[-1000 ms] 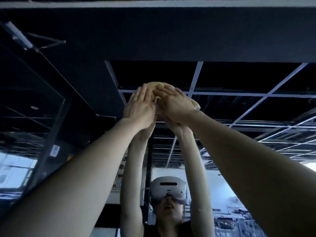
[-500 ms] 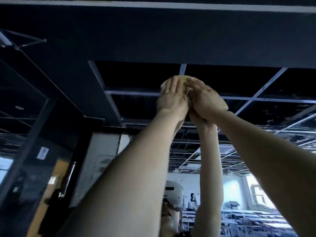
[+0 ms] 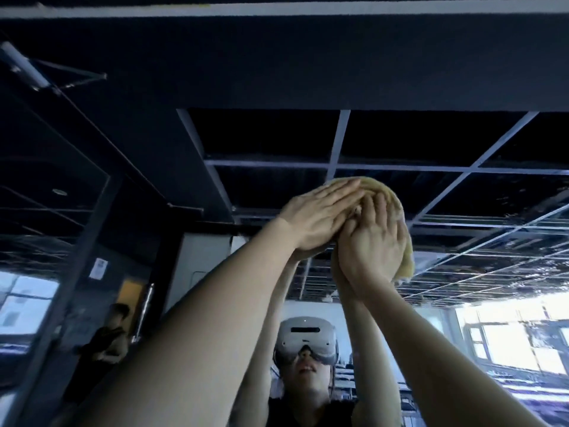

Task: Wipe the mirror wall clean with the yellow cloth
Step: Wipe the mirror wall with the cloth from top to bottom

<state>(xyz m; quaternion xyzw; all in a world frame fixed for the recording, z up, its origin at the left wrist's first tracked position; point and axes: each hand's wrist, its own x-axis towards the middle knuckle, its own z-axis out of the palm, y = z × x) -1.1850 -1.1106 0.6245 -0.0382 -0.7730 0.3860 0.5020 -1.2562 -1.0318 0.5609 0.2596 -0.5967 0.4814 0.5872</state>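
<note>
High on the mirror wall, a little under its top edge, both arms stretch overhead. The left hand lies flat with fingers straight and together, pressing the yellow cloth against the glass. Touching it, the right hand spreads its fingers over the bunched cloth, pressing, not clenched. Lower down, the reflection shows a white headset.
</note>
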